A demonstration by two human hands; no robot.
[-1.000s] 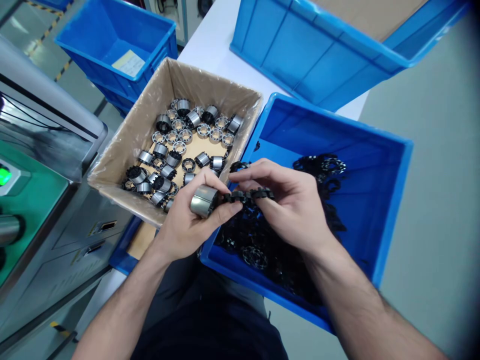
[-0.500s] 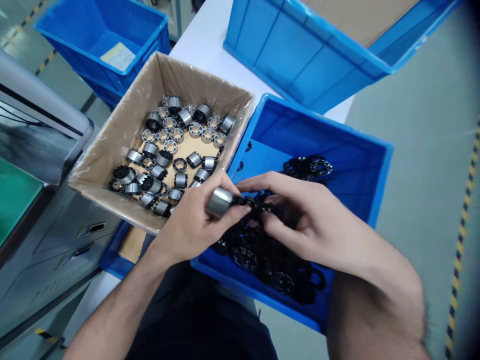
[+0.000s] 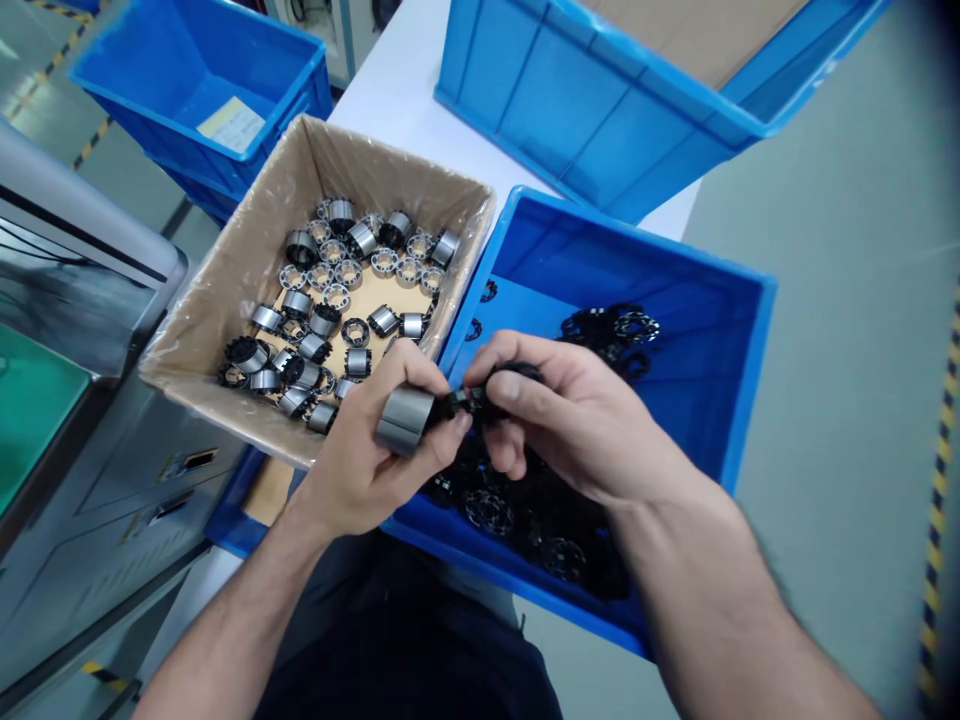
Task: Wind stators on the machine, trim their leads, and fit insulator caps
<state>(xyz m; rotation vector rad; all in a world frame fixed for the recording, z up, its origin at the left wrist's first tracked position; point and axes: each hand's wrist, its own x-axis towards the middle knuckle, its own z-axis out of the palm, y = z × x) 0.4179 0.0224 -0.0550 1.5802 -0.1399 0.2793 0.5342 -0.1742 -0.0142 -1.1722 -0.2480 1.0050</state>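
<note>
My left hand (image 3: 356,465) is closed round a silver metal cylinder (image 3: 405,418), which lies tilted in the palm. Thumb and fingertips of that hand pinch at its black toothed end. Right beside them, my right hand (image 3: 577,410) is curled round a dark black part (image 3: 495,392), seemingly one or more plastic rings. The black pieces of the two hands meet or nearly meet; fingers hide the contact. Below lies a pile of black slotted rings (image 3: 487,510) in a blue bin (image 3: 750,400).
A plastic-lined cardboard box (image 3: 202,275) at left holds several silver cylinders (image 3: 358,362) with black toothed ends, and silver rings (image 3: 385,262). A large blue crate (image 3: 570,110) stands behind on the white table (image 3: 397,70). Another blue bin (image 3: 292,95) holds a paper. A grey cabinet (image 3: 120,460) flanks the left.
The metal cylinder and my left hand have shifted left and slightly down. My right hand has turned and closed more tightly round the black part, its thumb now on top.
</note>
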